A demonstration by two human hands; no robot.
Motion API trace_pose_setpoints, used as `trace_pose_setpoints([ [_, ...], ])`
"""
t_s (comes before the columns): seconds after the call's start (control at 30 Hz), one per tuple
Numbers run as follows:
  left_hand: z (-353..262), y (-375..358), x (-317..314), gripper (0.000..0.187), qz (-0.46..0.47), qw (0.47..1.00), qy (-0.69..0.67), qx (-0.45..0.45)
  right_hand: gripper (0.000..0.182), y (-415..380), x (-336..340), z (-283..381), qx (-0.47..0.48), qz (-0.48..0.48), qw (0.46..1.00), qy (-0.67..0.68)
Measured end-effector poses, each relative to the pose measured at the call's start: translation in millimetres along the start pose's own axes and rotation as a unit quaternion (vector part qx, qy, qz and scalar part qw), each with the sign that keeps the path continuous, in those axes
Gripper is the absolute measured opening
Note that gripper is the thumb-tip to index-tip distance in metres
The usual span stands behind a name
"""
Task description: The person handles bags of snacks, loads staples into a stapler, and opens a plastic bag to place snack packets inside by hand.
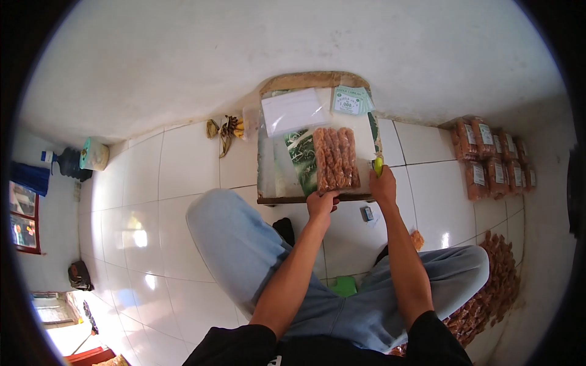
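Note:
A clear plastic bag of reddish-brown twisted snacks [337,160] lies on a low worn table [268,183]. My left hand [321,206] is closed at the bag's near end, at the table's front edge; a small dark red bit shows by its fingers, too small to name. To the right of the bag, my right hand [383,185] is wrapped round a small yellow-green tool [378,165], whose kind I cannot make out. Beneath the bag is a green-and-white printed sheet [300,160]. Clear plastic bags [294,111] and a stack of pale green labels [351,100] lie at the table's back.
Filled, labelled snack packs [485,135] are stacked by the right wall. Loose brown snacks [488,287] are heaped on the floor at right. Bananas [235,127] lie left of the table. A small dark box [367,213] is on the floor in front of it.

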State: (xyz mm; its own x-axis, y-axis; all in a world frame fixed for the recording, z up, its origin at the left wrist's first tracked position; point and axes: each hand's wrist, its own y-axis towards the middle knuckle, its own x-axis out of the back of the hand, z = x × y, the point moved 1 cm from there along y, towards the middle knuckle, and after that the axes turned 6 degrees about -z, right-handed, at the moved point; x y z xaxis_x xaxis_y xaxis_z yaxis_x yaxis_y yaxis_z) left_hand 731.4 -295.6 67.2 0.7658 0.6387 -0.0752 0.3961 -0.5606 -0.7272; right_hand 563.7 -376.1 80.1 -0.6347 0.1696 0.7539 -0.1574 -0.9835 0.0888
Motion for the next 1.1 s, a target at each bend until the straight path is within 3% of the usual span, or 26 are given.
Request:
trace_pose_setpoints([
  [0.13, 1, -2, -5, 0.019, 0.008, 1.000, -0.004, 0.016, 0.021, -9, 20, -6, -0.083, -0.004, 0.996, 0.024],
  [0.2, 3, -5, -8, 0.019, 0.012, 1.000, -0.011, 0.024, 0.028, -20, 24, -23, -0.099, 0.036, 0.961, 0.257],
  [0.23, 3, -6, -11, 0.019, 0.016, 0.999, -0.018, 0.025, 0.028, -28, 34, -14, -0.099, 0.036, 0.962, 0.252],
  [0.3, 2, -11, -16, 0.018, 0.014, 0.999, -0.021, 0.031, 0.037, -48, 48, -1, -0.224, 0.149, 0.897, 0.350],
  [0.43, 2, -16, -18, 0.016, 0.005, 0.999, -0.022, 0.026, 0.053, -73, 39, -15, -0.242, 0.194, 0.875, 0.372],
  [0.8, 7, -15, -18, 0.015, -0.021, 0.999, -0.024, 0.024, 0.048, -82, 9, -2, -0.242, 0.270, 0.863, 0.351],
  [0.9, 12, -12, -17, 0.019, -0.017, 0.999, -0.025, 0.035, 0.041, -82, 7, 3, -0.255, 0.247, 0.875, 0.330],
  [1.1, 13, -10, -18, 0.019, -0.029, 0.998, -0.038, 0.046, 0.038, -83, -4, 7, -0.282, 0.287, 0.828, 0.391],
])
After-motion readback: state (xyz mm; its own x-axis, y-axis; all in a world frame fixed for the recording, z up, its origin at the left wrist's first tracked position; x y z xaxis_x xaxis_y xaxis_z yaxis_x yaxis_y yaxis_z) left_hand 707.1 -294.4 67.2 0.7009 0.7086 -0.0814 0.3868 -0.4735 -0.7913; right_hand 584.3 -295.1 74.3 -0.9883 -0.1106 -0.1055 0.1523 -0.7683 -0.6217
